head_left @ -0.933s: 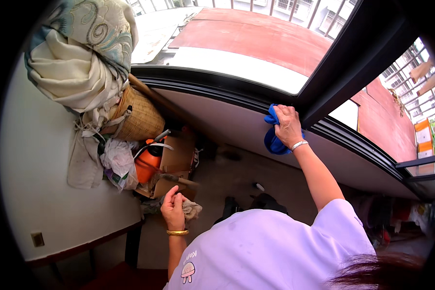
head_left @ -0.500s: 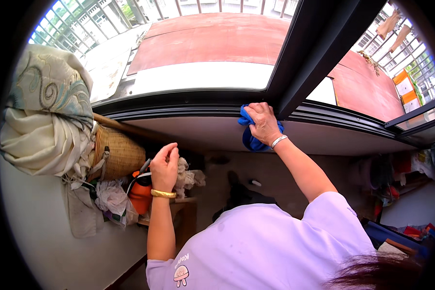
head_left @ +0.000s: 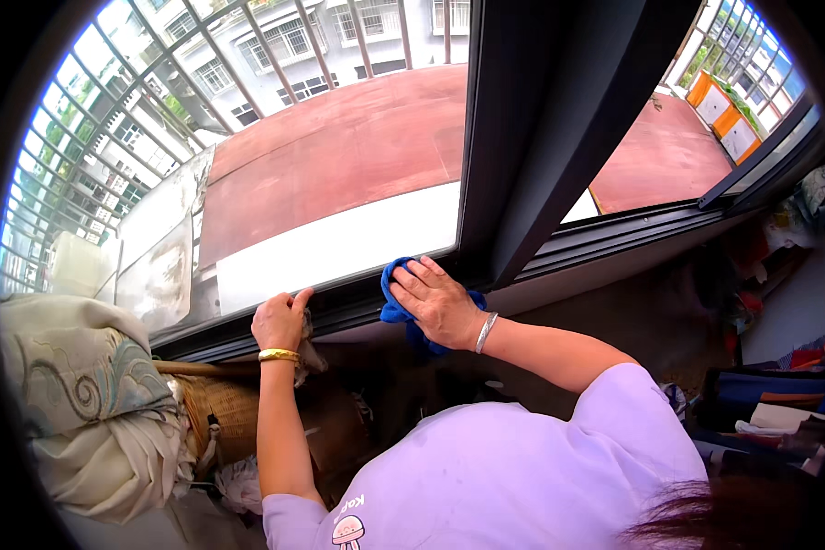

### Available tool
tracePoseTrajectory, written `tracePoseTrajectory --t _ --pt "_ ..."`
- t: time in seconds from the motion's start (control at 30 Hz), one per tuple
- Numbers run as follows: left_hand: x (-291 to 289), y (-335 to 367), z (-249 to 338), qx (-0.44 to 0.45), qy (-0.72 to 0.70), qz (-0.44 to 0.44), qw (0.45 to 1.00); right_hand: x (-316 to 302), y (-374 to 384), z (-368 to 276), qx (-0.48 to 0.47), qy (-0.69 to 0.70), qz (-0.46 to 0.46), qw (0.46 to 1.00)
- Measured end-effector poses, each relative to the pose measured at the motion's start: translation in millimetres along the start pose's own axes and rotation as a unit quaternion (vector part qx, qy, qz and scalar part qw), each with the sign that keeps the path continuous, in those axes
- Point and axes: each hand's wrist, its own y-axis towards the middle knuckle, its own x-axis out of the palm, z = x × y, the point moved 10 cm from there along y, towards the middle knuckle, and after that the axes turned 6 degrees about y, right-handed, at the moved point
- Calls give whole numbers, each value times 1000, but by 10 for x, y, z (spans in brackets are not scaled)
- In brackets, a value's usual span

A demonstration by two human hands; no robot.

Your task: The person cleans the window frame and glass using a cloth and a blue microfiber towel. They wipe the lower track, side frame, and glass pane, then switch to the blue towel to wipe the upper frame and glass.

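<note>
My right hand [head_left: 440, 307] is closed over a crumpled blue cloth [head_left: 396, 291]. It presses the cloth to the dark window frame [head_left: 348, 304] near the foot of an upright post, and part of the cloth hangs below the palm. A silver bracelet circles that wrist. My left hand [head_left: 279, 323] is at the lower rail of the window, left of the cloth. Its fingers are curled under and the thumb points right; whatever they may hold is hidden. A gold bangle [head_left: 279, 355] is on that wrist.
A draped patterned cushion or cloth [head_left: 82, 367] and a wicker basket [head_left: 225, 412] stand close by my left forearm. Beyond the glass lie red boards [head_left: 339, 147] and metal bars [head_left: 257, 55]. Folded fabrics [head_left: 779, 417] are piled at the right.
My view has shifted closer to the window. My left hand has come from beside the basket up to the window rail. The right hand still holds the blue cloth against the frame.
</note>
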Motion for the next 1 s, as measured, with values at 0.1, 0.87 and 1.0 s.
tracePoseTrajectory --t 0.1,0.87,1.0 --pt "42 97 -46 23 19 -5 1000 99 11 23 12 -24 -11 1000" --pt "87 134 -871 14 -68 110 991 570 389 -390 7 6 -26 1000" --pt "60 128 -883 11 -103 130 986 475 350 -316 7 113 19 993"
